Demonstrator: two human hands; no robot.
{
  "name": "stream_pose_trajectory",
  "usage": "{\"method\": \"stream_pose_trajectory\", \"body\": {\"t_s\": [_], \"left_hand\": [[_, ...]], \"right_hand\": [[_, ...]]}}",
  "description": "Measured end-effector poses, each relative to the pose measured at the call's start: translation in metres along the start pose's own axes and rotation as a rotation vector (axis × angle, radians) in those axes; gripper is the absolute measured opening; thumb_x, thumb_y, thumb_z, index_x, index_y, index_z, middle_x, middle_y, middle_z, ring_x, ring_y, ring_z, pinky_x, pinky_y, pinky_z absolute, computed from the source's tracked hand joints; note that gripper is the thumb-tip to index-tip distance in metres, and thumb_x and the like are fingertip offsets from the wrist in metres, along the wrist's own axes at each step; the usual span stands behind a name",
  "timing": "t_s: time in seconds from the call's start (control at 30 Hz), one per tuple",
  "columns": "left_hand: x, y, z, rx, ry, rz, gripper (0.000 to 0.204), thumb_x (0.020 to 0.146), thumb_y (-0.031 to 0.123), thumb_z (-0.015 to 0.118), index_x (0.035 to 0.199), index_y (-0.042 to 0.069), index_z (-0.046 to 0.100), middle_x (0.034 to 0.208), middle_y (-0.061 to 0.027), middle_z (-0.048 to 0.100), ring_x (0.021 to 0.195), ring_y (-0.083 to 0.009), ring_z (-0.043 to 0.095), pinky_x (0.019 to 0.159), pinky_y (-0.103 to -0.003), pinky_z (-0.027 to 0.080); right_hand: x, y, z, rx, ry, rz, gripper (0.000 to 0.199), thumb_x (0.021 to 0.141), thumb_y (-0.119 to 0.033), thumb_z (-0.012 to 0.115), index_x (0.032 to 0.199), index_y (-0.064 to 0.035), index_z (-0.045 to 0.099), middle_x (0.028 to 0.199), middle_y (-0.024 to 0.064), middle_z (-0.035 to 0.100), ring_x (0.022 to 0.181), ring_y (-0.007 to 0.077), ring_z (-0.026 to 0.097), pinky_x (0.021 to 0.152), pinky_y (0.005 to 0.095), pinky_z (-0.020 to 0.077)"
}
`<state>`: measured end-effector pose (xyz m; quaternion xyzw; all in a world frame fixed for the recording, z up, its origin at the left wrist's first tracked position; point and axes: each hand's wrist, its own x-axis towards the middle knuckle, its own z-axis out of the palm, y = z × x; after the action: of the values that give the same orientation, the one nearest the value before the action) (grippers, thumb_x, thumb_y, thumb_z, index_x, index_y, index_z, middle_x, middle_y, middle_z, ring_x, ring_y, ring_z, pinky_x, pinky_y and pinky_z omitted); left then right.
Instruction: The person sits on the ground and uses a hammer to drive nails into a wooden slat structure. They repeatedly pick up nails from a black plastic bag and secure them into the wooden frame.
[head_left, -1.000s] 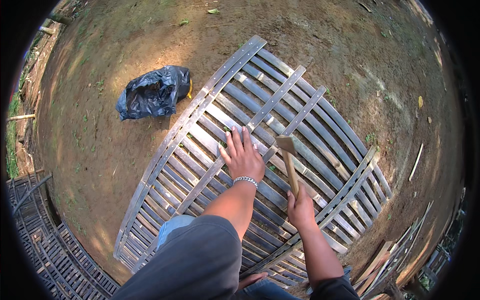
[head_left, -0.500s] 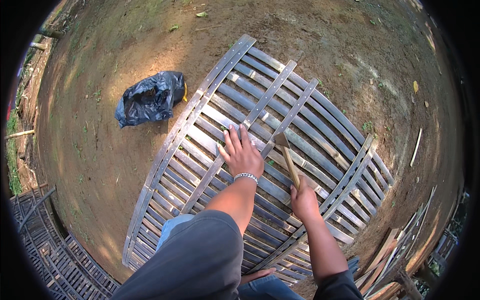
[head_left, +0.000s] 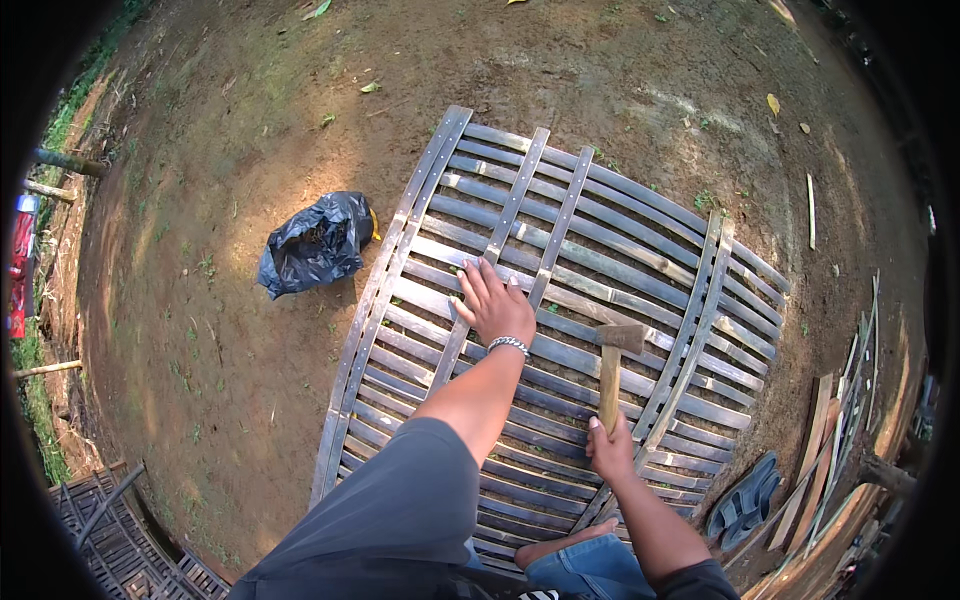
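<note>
A slatted bamboo panel (head_left: 570,255) lies on the ground before me, with long cross strips studded with what look like nail heads. My left hand (head_left: 497,305) rests on it, fingers spread, near two of the cross strips; what is under the palm is hidden. In my right hand (head_left: 612,450) is a hammer (head_left: 610,385), gripped by its light wooden handle. Its dull brown head is up by the right part of the panel, to the right of my left hand. My bare foot (head_left: 565,548) is on the panel's near side.
A black plastic bag (head_left: 318,245) sits on the dirt to the panel's left. At the right are dark sandals (head_left: 745,500) and several wooden strips (head_left: 815,455). Another dark slatted panel (head_left: 130,545) shows at the lower left.
The hammer has swung away from the cross strip beside my left hand, back and to the right. My left hand stays at about the same place on the panel. The view has shifted.
</note>
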<state>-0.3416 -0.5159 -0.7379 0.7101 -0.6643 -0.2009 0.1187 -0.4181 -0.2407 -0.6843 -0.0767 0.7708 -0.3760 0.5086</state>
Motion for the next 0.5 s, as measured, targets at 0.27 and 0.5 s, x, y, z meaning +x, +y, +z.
{"method": "stream_pose_trajectory", "body": {"t_s": [0.27,0.5], "left_hand": [[0.117,-0.137,-0.114,-0.179,0.532,0.415,0.025,0.090,0.014,0.064,0.113,0.004,0.064,0.117,-0.0151,0.062,0.114,-0.0370,0.057,0.100,-0.051,0.042],[0.246,-0.199,-0.174,-0.021,0.215,-0.022,0.023,0.091,0.021,0.068,0.105,0.004,0.073,0.110,-0.0225,0.073,0.105,-0.0384,0.069,0.091,-0.044,0.054]], "right_hand": [[-0.003,0.014,0.056,0.241,0.119,0.025,0.030,0.096,-0.015,0.072,0.109,-0.0022,0.049,0.074,0.0080,0.061,0.053,0.0158,0.060,0.047,0.0305,0.0517],[0.003,0.015,0.055,0.251,0.087,0.034,0.031,0.093,-0.010,0.074,0.108,-0.0032,0.048,0.070,0.0073,0.060,0.050,0.0166,0.060,0.045,0.0313,0.0513]]}}
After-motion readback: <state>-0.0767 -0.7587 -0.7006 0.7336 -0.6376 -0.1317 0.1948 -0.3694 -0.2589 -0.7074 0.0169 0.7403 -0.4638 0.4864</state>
